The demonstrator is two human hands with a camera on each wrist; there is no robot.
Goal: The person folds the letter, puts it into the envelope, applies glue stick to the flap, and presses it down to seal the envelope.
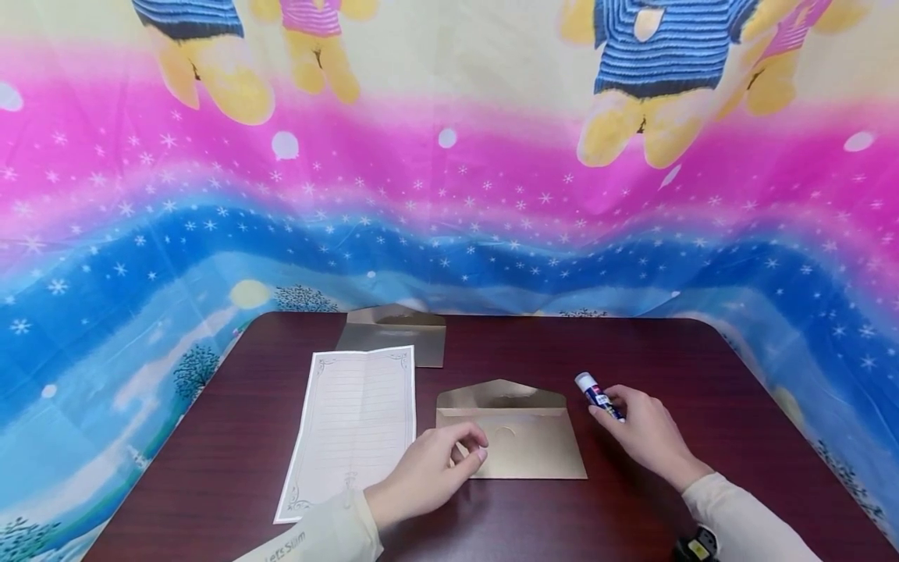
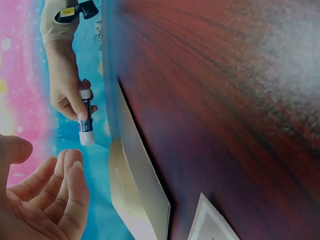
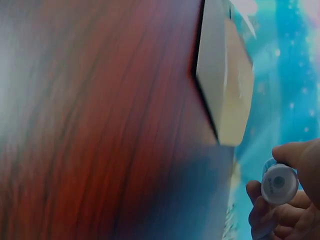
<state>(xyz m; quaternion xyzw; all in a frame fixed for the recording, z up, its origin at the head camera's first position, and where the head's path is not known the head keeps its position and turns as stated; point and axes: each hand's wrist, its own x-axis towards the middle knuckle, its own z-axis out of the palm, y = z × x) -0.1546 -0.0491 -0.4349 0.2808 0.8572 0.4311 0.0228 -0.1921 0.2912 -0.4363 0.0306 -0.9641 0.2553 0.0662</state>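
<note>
My right hand (image 1: pixel 649 429) grips a glue stick (image 1: pixel 595 393) with a blue label and a white cap, to the right of the nearer envelope. In the right wrist view the round white end of the glue stick (image 3: pixel 280 185) faces the camera, with thumb and fingers about it. The gold envelope (image 1: pixel 530 453) lies with its pointed flap opened away from me. My left hand (image 1: pixel 435 472) is over the envelope's left part, fingers loosely bent and holding nothing. Seen from the left wrist, its palm (image 2: pixel 30 205) has nothing in it.
A lined sheet of paper (image 1: pixel 358 421) with an ornate border lies on the left, overlapping a second gold envelope (image 1: pixel 428 339) at the back edge. The dark red wooden table (image 1: pixel 646 347) ends at a printed curtain (image 1: pixel 449 203) behind and at both sides.
</note>
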